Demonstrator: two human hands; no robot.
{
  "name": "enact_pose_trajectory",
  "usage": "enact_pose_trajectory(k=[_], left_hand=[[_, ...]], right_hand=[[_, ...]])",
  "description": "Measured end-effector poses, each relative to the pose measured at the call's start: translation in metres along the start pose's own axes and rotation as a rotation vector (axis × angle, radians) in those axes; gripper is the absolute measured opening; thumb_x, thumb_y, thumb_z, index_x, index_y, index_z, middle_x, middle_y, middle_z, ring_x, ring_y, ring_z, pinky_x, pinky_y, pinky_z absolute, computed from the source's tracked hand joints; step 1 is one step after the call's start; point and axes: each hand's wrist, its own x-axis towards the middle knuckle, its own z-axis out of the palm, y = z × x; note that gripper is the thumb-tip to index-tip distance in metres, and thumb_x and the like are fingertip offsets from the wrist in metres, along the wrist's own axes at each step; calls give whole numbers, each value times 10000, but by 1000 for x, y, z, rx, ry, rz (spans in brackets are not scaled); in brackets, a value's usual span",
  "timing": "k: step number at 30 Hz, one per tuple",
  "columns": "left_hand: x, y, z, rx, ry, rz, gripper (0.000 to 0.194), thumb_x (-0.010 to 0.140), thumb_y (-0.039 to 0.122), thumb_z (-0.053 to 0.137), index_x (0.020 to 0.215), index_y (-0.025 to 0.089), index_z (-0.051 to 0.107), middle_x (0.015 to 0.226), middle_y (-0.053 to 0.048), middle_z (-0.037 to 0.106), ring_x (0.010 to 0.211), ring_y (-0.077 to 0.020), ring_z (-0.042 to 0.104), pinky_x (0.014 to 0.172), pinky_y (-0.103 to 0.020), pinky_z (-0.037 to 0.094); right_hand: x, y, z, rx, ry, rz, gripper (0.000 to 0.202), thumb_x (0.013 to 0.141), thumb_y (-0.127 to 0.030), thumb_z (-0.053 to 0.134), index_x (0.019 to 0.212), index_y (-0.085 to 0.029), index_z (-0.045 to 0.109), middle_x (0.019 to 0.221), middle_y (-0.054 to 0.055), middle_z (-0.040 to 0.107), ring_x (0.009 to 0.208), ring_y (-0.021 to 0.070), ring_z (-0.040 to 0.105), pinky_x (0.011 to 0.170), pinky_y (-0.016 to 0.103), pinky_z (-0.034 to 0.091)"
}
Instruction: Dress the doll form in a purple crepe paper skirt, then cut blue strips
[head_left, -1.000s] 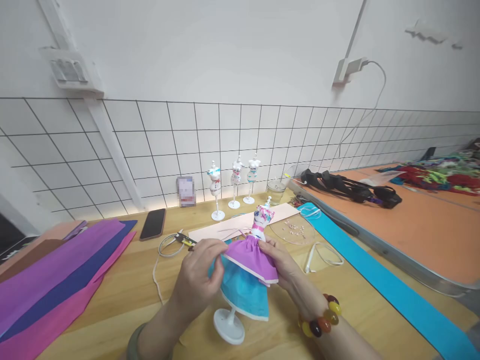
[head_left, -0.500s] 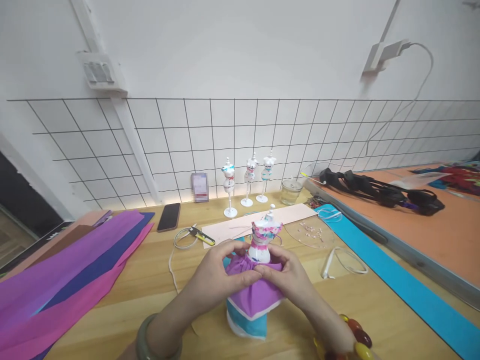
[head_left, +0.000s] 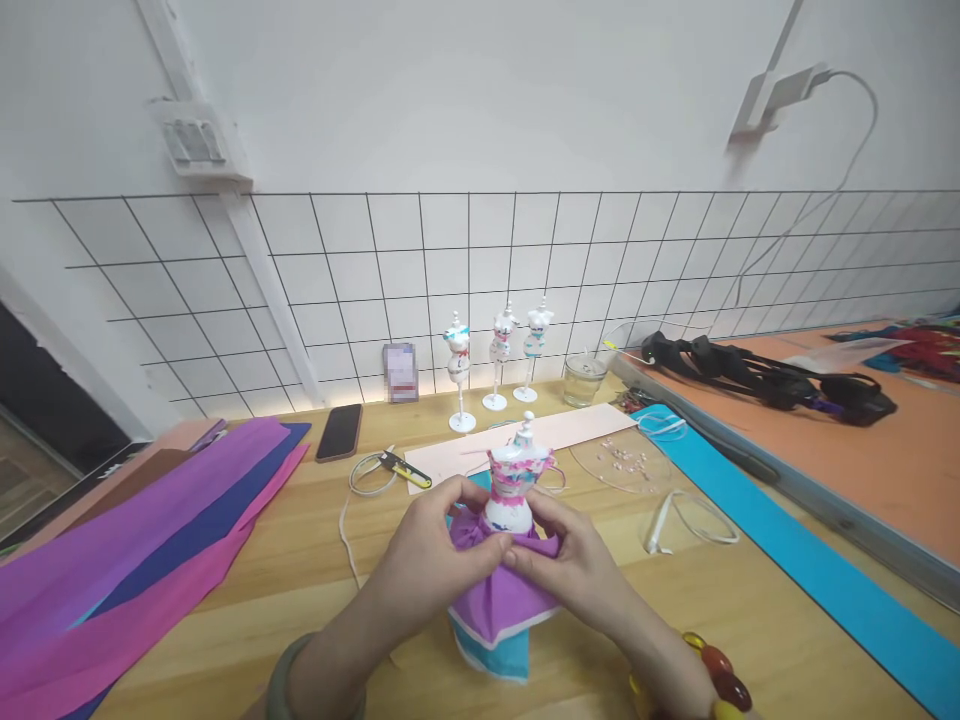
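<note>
A small white dress form [head_left: 511, 485] stands before me, its bust wrapped in pink and blue scraps. Around its lower body hangs a purple paper skirt [head_left: 491, 605] with a white hem, over a blue layer [head_left: 495, 655]. My left hand [head_left: 442, 545] pinches the skirt's gathered top at the left of the waist. On the right, my right hand [head_left: 562, 550] grips the same top edge. Both thumbs meet at the front, just below the bare white hips. The fingers behind the form are partly hidden, and so is the form's stand.
Several dress forms [head_left: 459, 360] stand at the back beside a glass of water [head_left: 585, 380]. A yellow cutter [head_left: 405, 468] and pink strip [head_left: 585, 430] lie behind my hands. Coloured sheets [head_left: 150, 540] cover the left; a blue strip [head_left: 787, 530] runs along the right.
The dress form has shifted slightly left and stands more upright between my hands. Both hands keep their hold on the purple skirt, the thumbs moving a little left.
</note>
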Motion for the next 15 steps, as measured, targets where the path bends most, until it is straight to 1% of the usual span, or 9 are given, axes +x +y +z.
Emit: enact_pose_trajectory(k=[2,5,6,8,9,11,13,15], left_hand=[[1,-3,1,-27,20,11,195,690,229,633,881,199,611,896,-27,645,854,-189,586,758,-295,480],[7,-12,-3,-83,76,28,338,702,240,636,1038,208,608,963,-44,646,896,-197,585,789,-307,485],[9,-15,-6,-91,100,30,379,705,253,641,1079,211,605,999,-52,645,910,-202,583,802,-317,484],[15,-21,-14,-91,155,30,391,699,286,658,1081,207,629,1050,-67,646,918,-214,582,814,-336,484],[18,-24,-20,-89,186,26,375,689,301,671,1050,200,650,1055,-73,651,912,-220,584,813,-342,485],[22,-29,-32,-101,249,8,384,665,329,701,1022,191,669,1028,-78,665,893,-228,590,792,-346,491],[25,-32,-44,-139,317,-9,440,644,351,726,1049,193,660,1002,-71,675,880,-224,595,767,-329,495],[27,-34,-55,-195,374,-23,479,629,364,741,1068,196,650,991,-62,677,863,-210,601,727,-295,499]], right_hand=[[-1,2,0,87,6,28,453,741,-345,706,1149,-201,570,1082,72,631,995,218,587,853,342,477],[-1,8,-2,214,7,40,696,725,-412,708,1332,-239,415,1176,78,581,1079,225,549,903,373,454],[0,11,-4,245,5,40,732,732,-443,692,1362,-247,376,1188,80,573,1101,227,536,915,381,445],[5,16,-10,267,42,59,689,763,-490,638,1357,-242,391,1173,85,585,1104,227,534,924,390,436],[9,19,-15,254,100,79,643,778,-501,614,1331,-232,428,1153,88,599,1088,224,546,928,392,431],[16,27,-28,190,271,129,571,793,-495,588,1271,-199,492,1105,99,629,1048,222,571,930,398,427],[23,39,-45,93,438,163,556,791,-492,576,1235,-162,514,1059,120,649,1013,232,592,893,401,450],[28,52,-61,-16,543,168,558,791,-504,555,1213,-141,525,1023,136,660,968,244,615,829,396,482]])
